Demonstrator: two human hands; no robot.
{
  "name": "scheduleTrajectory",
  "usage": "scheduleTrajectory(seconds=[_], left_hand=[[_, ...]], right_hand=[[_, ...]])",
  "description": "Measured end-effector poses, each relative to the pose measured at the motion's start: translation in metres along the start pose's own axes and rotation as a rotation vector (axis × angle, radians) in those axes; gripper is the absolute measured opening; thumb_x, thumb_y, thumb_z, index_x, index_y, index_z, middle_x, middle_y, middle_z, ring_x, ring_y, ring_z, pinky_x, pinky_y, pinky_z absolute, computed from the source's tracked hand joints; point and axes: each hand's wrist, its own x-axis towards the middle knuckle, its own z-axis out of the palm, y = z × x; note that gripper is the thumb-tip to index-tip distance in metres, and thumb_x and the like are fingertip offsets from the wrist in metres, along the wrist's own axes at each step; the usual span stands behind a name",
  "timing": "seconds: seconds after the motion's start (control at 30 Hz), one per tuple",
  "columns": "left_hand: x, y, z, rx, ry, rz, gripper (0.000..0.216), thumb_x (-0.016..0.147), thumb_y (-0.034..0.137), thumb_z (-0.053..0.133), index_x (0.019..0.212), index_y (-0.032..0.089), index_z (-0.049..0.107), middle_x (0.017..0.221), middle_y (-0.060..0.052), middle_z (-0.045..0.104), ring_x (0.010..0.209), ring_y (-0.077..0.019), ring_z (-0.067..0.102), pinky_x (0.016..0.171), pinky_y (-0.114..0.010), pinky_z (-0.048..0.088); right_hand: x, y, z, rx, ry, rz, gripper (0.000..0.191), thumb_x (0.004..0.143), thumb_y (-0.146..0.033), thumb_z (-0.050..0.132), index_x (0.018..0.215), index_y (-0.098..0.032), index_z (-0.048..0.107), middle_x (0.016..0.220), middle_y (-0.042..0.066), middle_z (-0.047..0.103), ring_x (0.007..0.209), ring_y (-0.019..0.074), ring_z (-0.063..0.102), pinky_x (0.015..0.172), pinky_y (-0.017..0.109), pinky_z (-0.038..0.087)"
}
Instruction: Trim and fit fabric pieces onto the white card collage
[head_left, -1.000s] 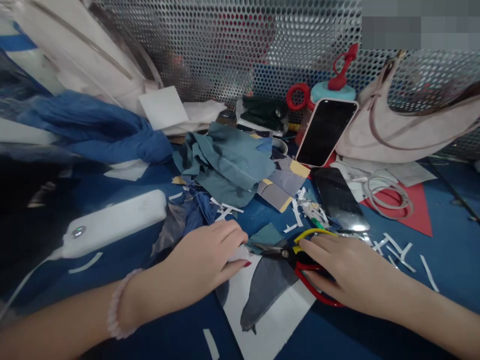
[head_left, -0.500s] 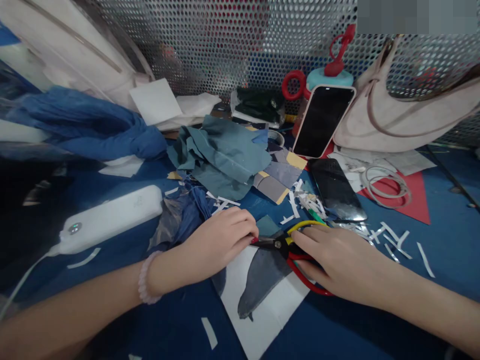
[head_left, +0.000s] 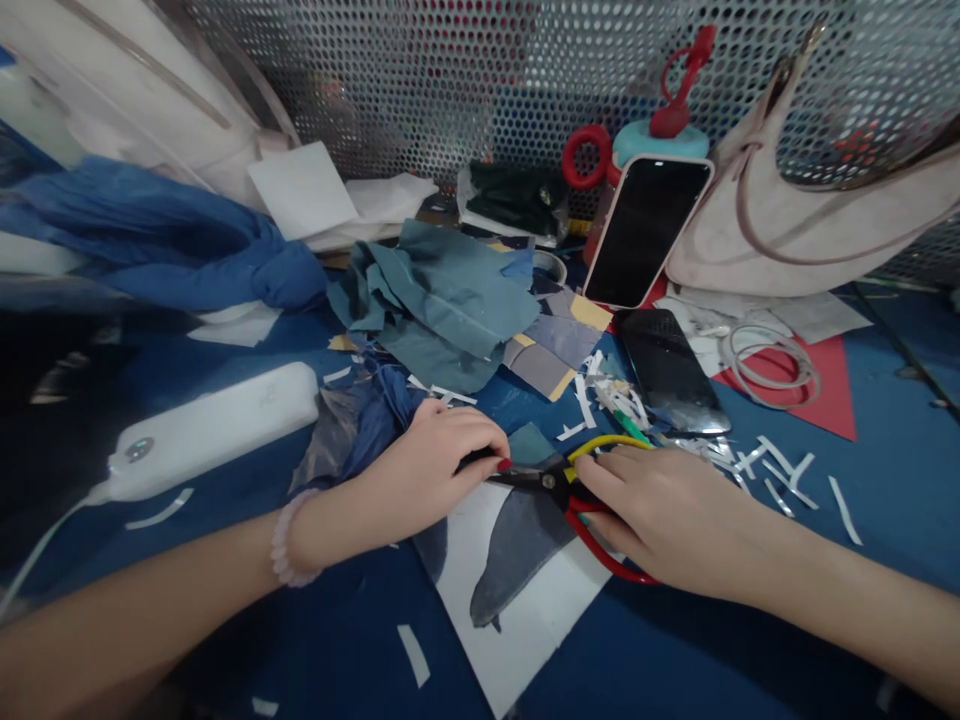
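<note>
My right hand [head_left: 667, 510] is closed round the scissors [head_left: 549, 481], which have one yellow and one red handle loop. Their dark blades point left, to the fingertips of my left hand [head_left: 442, 465]. Those fingers are pinched together, with something dark and small between them that I cannot make out. Below the blades lies a white sheet [head_left: 525, 640], set at an angle and bearing dark grey curved shapes [head_left: 517, 550]. A small teal piece [head_left: 531, 448] shows just behind the scissors.
Teal fabric [head_left: 442, 290] lies crumpled behind my hands, beside grey-and-yellow scraps [head_left: 559, 335]. A phone [head_left: 649, 230] leans on a bottle; another phone [head_left: 671, 370] lies flat. White paper strips [head_left: 787, 470] are scattered about. A white corded device [head_left: 217, 430] is at left, a bag [head_left: 810, 230] at back right.
My left fingers have shifted slightly left and up, showing the dark thing between them. The scissors have moved a little left with my right hand. The whole view has shifted slightly.
</note>
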Motion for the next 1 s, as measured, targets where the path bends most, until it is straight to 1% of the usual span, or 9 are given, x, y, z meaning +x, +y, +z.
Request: scheduleTrajectory(seconds=[0.17, 0.3, 0.4, 0.6, 0.73, 1.0], left_hand=[[-0.0004, -0.0004, 0.0002, 0.006, 0.007, -0.003, 0.025, 0.099, 0.029, 0.043, 0.092, 0.024, 0.066, 0.099, 0.0, 0.075, 0.101, -0.0211, 0.066, 0.097, -0.041, 0.031], [-0.0012, -0.0014, 0.0006, 0.021, 0.006, -0.007, 0.025, 0.099, 0.03, 0.044, 0.094, 0.024, 0.067, 0.101, 0.001, 0.075, 0.102, -0.0213, 0.066, 0.097, -0.041, 0.031], [-0.0014, -0.0016, 0.0008, 0.026, 0.015, -0.005, 0.026, 0.099, 0.031, 0.043, 0.094, 0.024, 0.068, 0.102, 0.0, 0.075, 0.102, -0.0217, 0.066, 0.098, -0.042, 0.031], [-0.0009, 0.0002, -0.0002, 0.047, 0.013, 0.005, 0.031, 0.098, 0.034, 0.039, 0.093, 0.023, 0.068, 0.102, -0.002, 0.076, 0.101, -0.0222, 0.065, 0.097, -0.041, 0.033], [-0.0003, 0.0009, -0.0005, 0.041, 0.012, -0.004, 0.028, 0.097, 0.033, 0.041, 0.091, 0.023, 0.067, 0.101, -0.001, 0.076, 0.1, -0.0218, 0.066, 0.096, -0.042, 0.031], [0.0009, 0.0016, -0.0002, 0.057, 0.01, -0.022, 0.027, 0.096, 0.033, 0.044, 0.092, 0.023, 0.068, 0.101, -0.001, 0.076, 0.099, -0.0214, 0.065, 0.097, -0.042, 0.032]], right_hand=[[-0.0016, 0.0001, 0.0018, -0.019, 0.023, -0.016, 0.004, 0.086, -0.016, 0.057, 0.087, -0.02, 0.054, 0.068, 0.001, 0.066, 0.057, 0.0176, 0.063, 0.051, 0.028, 0.035], [-0.002, -0.0002, 0.0022, -0.028, 0.025, -0.03, 0.005, 0.086, -0.016, 0.056, 0.088, -0.02, 0.053, 0.068, 0.001, 0.066, 0.057, 0.0184, 0.063, 0.051, 0.029, 0.036], [-0.0026, -0.001, 0.002, -0.034, 0.036, -0.036, 0.006, 0.085, -0.014, 0.056, 0.087, -0.019, 0.053, 0.068, 0.001, 0.066, 0.056, 0.0182, 0.063, 0.05, 0.029, 0.035], [-0.0046, -0.0024, 0.004, -0.046, 0.046, -0.042, 0.006, 0.087, -0.014, 0.054, 0.087, -0.019, 0.053, 0.066, 0.002, 0.065, 0.055, 0.0177, 0.062, 0.051, 0.028, 0.032], [-0.004, -0.0044, 0.005, -0.078, 0.054, -0.021, 0.004, 0.087, -0.017, 0.056, 0.085, -0.02, 0.053, 0.066, 0.002, 0.064, 0.056, 0.0178, 0.062, 0.051, 0.028, 0.032], [-0.0001, -0.006, 0.0031, -0.103, 0.022, -0.028, 0.005, 0.091, -0.021, 0.056, 0.087, -0.018, 0.055, 0.066, 0.003, 0.065, 0.055, 0.0169, 0.06, 0.051, 0.028, 0.031]])
